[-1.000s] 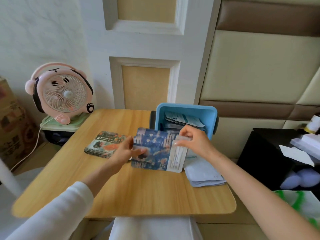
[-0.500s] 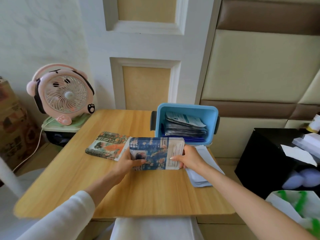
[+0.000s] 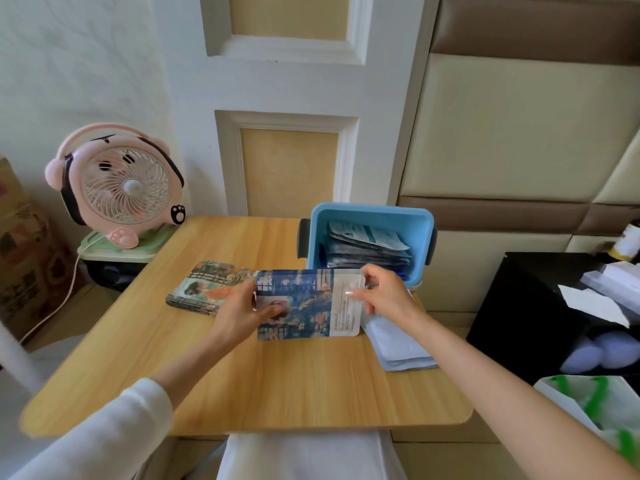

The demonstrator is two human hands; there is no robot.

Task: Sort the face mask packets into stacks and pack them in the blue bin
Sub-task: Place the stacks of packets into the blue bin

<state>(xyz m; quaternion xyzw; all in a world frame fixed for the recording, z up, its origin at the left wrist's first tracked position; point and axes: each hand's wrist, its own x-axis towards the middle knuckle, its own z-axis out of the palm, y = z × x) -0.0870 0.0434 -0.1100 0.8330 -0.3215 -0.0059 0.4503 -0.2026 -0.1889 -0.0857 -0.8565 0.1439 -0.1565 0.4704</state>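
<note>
The blue-patterned packets (image 3: 304, 306) stand on edge at the centre of the frame, held from both ends. The left hand (image 3: 235, 306) lays its thumb across the front face, with the rest of it behind the bundle. The right hand (image 3: 384, 296) pinches the white end, its fingers (image 3: 356, 293) narrow on it. The bottom edge looks to be at the counter (image 3: 277, 382), likely for squaring up. Just above, right of centre, the blue bin (image 3: 370, 211) already holds a slanted dark pile (image 3: 367, 244). An orange-and-green stack (image 3: 207, 287) lies flat to the left and a white stack (image 3: 398, 344) lies lower right, near the counter's edge.

I see three risks. These packets look glossy, so a slack pinch at either end could let the bundle fan out and undo the sort. Its lower edge could catch the bin's near wall on the lift and spill. The slanted pile inside could tip the new stack askew, and the right wrist could brush the white stack off the counter
</note>
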